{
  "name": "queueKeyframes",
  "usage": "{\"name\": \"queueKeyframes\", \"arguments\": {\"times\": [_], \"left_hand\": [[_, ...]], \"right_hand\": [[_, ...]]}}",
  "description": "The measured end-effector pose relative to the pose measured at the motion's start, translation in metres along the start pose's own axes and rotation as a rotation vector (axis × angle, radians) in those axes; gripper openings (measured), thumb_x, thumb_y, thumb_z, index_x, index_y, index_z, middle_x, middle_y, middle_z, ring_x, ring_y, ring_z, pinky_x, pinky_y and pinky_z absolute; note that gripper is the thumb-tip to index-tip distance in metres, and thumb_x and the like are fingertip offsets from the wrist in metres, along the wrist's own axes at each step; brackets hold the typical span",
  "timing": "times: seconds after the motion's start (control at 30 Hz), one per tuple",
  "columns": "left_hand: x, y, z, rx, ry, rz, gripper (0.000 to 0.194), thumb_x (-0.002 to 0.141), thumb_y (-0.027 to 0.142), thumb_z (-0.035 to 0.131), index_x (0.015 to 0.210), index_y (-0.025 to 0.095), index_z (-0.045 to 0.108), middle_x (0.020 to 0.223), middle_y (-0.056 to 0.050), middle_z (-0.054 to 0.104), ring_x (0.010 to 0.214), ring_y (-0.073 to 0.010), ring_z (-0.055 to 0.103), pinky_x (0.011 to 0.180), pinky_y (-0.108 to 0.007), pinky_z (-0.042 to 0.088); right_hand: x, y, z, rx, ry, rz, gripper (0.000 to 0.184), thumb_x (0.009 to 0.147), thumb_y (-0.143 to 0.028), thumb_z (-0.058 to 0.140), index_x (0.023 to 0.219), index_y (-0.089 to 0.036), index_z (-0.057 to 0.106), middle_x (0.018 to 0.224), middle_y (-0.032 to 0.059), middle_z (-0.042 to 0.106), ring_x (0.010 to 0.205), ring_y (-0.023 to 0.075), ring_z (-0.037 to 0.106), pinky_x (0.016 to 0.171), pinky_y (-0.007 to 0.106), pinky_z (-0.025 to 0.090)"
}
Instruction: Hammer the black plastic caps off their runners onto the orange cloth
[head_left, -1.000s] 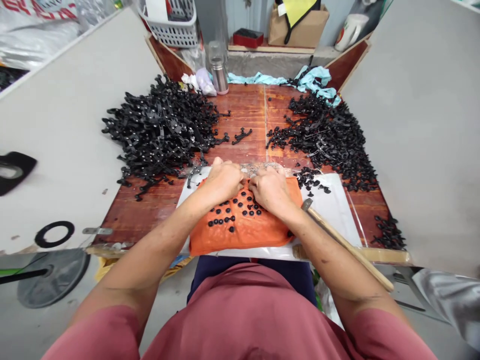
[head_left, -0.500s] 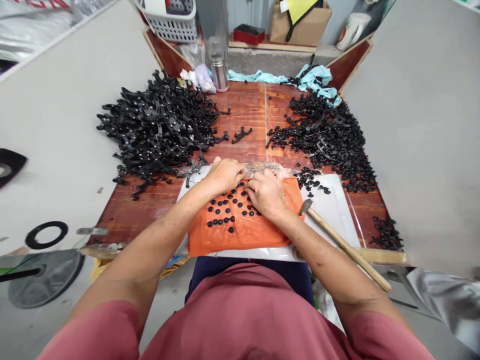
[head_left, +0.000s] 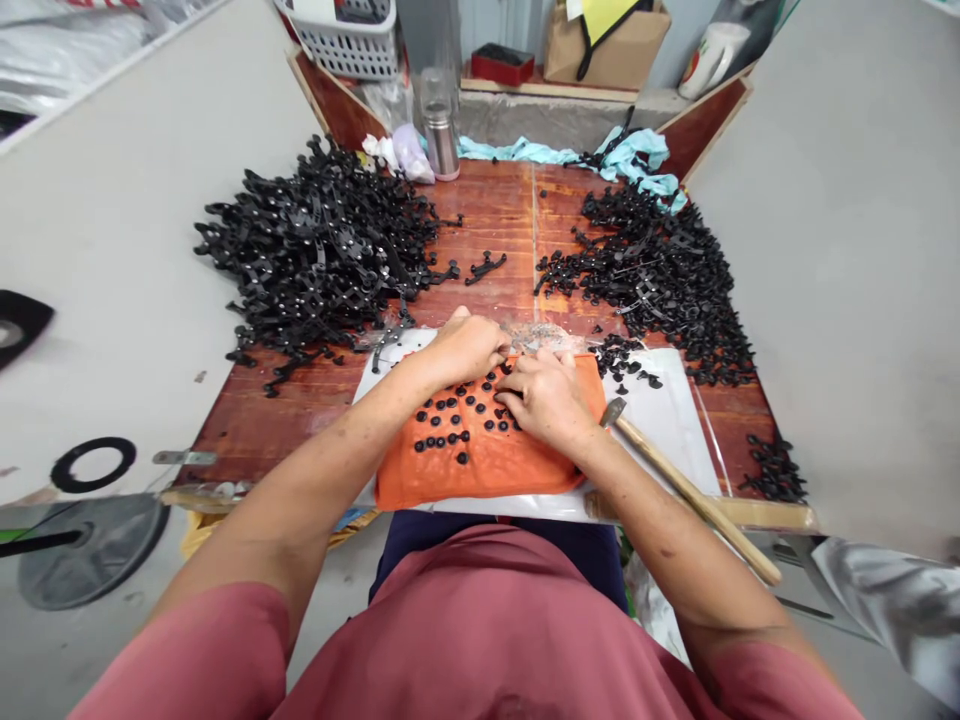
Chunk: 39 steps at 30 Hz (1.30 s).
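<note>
An orange cloth lies on a white sheet in front of me, with several small black button-like pieces spread over it. My left hand is at the cloth's far edge, its fingers bent and pinched together. Right beside it, my right hand rests low over the cloth with curled fingers, close to the black pieces. Whatever is between the fingertips of either hand is too small or hidden to name. A hammer with a wooden handle lies to the right of my right forearm.
On the wooden table a large heap of black parts stands at left, another heap at right. Loose black bits lie by the cloth's far right corner. A steel bottle stands at the back.
Both hands have shifted slightly to the right along the cloth's far edge. More of the black pieces beside my left hand now show.
</note>
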<state>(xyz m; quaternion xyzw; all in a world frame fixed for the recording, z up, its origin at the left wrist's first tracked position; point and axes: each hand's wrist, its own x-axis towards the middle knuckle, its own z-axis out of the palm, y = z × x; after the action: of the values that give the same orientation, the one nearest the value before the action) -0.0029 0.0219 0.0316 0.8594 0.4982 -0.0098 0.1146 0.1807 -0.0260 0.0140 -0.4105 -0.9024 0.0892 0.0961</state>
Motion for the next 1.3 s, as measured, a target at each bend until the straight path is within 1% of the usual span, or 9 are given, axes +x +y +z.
{"name": "queueKeyframes", "arguments": {"times": [0.13,0.3,0.43,0.57,0.67,0.77,0.97,1.13,1.3], "left_hand": [[-0.009,-0.003,-0.002,0.033,0.094,-0.013,0.022,0.092,0.024,0.054,0.085,0.020,0.074,0.098,-0.010,0.074,0.100,-0.0272,0.064,0.091,-0.043,0.038],[-0.044,-0.003,-0.006,-0.060,0.213,-0.114,0.018,0.090,0.027,0.059,0.081,0.020,0.073,0.087,-0.007,0.071,0.088,-0.0249,0.062,0.084,-0.041,0.036],[-0.069,0.008,0.008,0.066,0.315,-0.109,0.021,0.094,0.023,0.057,0.079,0.019,0.071,0.086,-0.008,0.069,0.089,-0.0258,0.060,0.085,-0.043,0.035],[-0.076,0.016,0.029,0.190,0.387,-0.031,0.028,0.099,0.020,0.052,0.078,0.017,0.070,0.083,-0.009,0.068,0.089,-0.0262,0.058,0.082,-0.044,0.034],[-0.077,0.015,0.033,0.257,0.381,0.041,0.031,0.101,0.019,0.050,0.079,0.018,0.071,0.081,-0.008,0.068,0.087,-0.0260,0.057,0.080,-0.043,0.032],[-0.082,0.010,0.025,0.251,0.313,0.065,0.028,0.099,0.018,0.054,0.078,0.019,0.072,0.080,-0.007,0.068,0.086,-0.0257,0.057,0.079,-0.043,0.031],[-0.096,0.011,0.009,0.101,0.280,-0.081,0.021,0.098,0.021,0.057,0.088,0.021,0.076,0.086,-0.006,0.071,0.086,-0.0242,0.060,0.081,-0.042,0.033],[-0.098,0.040,0.020,-0.035,0.242,-0.090,0.018,0.096,0.028,0.062,0.090,0.023,0.078,0.089,-0.005,0.073,0.090,-0.0251,0.063,0.085,-0.043,0.035],[-0.099,0.060,0.034,0.017,0.167,-0.122,0.019,0.095,0.024,0.062,0.085,0.019,0.077,0.090,-0.009,0.073,0.093,-0.0275,0.063,0.087,-0.045,0.036]], "right_hand": [[-0.002,-0.005,-0.001,-0.021,0.002,-0.022,0.025,0.101,-0.028,0.059,0.093,-0.026,0.083,0.096,0.0082,0.071,0.099,0.0276,0.049,0.086,0.045,0.025],[-0.002,-0.009,0.011,0.006,0.057,-0.003,0.022,0.100,-0.033,0.063,0.091,-0.026,0.082,0.092,0.0057,0.071,0.097,0.0260,0.050,0.089,0.044,0.026],[-0.004,-0.014,0.016,0.000,0.063,0.040,0.024,0.100,-0.034,0.064,0.087,-0.023,0.081,0.090,0.0069,0.072,0.098,0.0269,0.052,0.091,0.044,0.026],[-0.003,-0.012,0.008,0.062,0.104,0.097,0.022,0.102,-0.032,0.062,0.097,-0.026,0.082,0.092,0.0052,0.074,0.095,0.0255,0.053,0.088,0.042,0.026],[0.010,-0.006,0.000,0.007,0.144,0.089,0.023,0.102,-0.028,0.059,0.098,-0.026,0.081,0.095,0.0066,0.073,0.097,0.0265,0.052,0.088,0.043,0.027],[0.032,0.002,-0.002,-0.055,0.095,0.012,0.026,0.103,-0.025,0.056,0.098,-0.026,0.081,0.100,0.0085,0.071,0.101,0.0279,0.049,0.087,0.043,0.027],[0.060,0.010,0.005,-0.080,-0.007,-0.112,0.023,0.101,-0.027,0.058,0.097,-0.024,0.080,0.104,0.0089,0.069,0.105,0.0287,0.045,0.091,0.044,0.025],[0.049,0.005,-0.004,-0.124,0.020,-0.042,0.026,0.103,-0.026,0.054,0.096,-0.023,0.080,0.103,0.0098,0.070,0.104,0.0287,0.045,0.090,0.045,0.023],[0.010,0.003,-0.018,-0.028,0.097,-0.016,0.024,0.103,-0.027,0.057,0.101,-0.025,0.081,0.101,0.0079,0.070,0.102,0.0272,0.048,0.086,0.043,0.024]]}}
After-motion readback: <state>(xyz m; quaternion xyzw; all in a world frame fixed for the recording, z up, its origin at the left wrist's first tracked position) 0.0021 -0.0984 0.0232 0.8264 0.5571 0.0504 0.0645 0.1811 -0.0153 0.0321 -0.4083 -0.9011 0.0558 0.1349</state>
